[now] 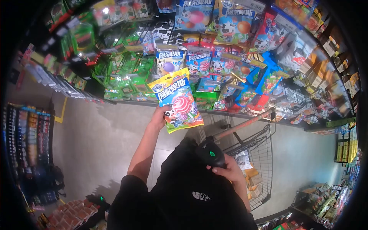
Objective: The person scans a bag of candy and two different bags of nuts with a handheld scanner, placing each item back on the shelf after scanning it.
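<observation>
My left hand (161, 116) is closed on the lower left edge of a lollipop bag (180, 102). The bag has a yellow top, a blue and white front, and a picture of a red-striped lollipop. It is held up, slightly tilted, in front of the candy rack. In my right hand (229, 169), close to my body, is a black handheld barcode scanner (211, 153) with a green light. The fingers wrap round its lower end, and part of the grip is hidden.
A candy rack (168, 69) with hanging bags curves across the top. A wire shopping cart (264, 165) holding some packages stands at my right, its handle (241, 126) near the scanner. Shelves of goods (30, 149) line the left, with more stocked shelves (347, 147) at the right.
</observation>
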`<state>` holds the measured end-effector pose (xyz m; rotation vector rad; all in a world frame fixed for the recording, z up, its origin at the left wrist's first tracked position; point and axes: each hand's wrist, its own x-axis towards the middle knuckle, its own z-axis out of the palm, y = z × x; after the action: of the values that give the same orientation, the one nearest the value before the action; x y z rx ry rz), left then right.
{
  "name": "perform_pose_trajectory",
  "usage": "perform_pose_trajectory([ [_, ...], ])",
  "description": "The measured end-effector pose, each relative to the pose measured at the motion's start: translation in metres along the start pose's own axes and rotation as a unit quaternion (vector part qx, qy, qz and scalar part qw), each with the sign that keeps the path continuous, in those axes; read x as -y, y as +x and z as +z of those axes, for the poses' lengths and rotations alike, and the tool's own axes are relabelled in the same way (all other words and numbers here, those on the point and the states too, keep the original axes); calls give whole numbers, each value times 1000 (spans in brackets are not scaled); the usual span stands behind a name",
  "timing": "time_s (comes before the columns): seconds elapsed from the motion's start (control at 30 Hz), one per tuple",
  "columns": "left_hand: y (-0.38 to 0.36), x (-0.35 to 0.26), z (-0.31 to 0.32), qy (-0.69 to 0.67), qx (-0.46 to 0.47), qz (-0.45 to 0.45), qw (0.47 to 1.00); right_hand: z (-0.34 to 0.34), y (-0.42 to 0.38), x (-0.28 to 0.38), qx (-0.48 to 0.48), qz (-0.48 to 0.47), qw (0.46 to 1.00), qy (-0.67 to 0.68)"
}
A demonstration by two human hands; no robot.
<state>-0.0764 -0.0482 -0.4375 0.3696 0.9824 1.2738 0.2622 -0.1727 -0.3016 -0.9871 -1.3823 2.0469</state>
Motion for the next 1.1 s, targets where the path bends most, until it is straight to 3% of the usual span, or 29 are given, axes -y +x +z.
perform_pose_trajectory([
  [0.27, 1, -10, 6, -72, -36, -25, 996, -3, -3, -4, -11, -4, 999, 42],
  [0.5, 15, 3, 2, -45, -24, -43, 998, -9, -9, 1, -39, 24, 999, 27],
  [0.57, 4, 0, 15, -8, -75, -32, 997, -10, -10, 0, -32, 19, 999, 37],
  [0.6, 18, 15, -12, -5, -50, -60, 997, -10, -10, 2, -39, 17, 998, 39],
  [0.7, 1, 19, 12, -63, -30, -85, 994, -13, -13, 5, -44, -16, 999, -7],
  [0.8, -12, 26, 30, -28, -32, -78, 996, -18, -17, 0, -39, -28, 999, -22],
  [1.1, -18, 70, 31, -38, -26, -153, 987, -38, -37, -5, -17, -6, 1000, -12],
])
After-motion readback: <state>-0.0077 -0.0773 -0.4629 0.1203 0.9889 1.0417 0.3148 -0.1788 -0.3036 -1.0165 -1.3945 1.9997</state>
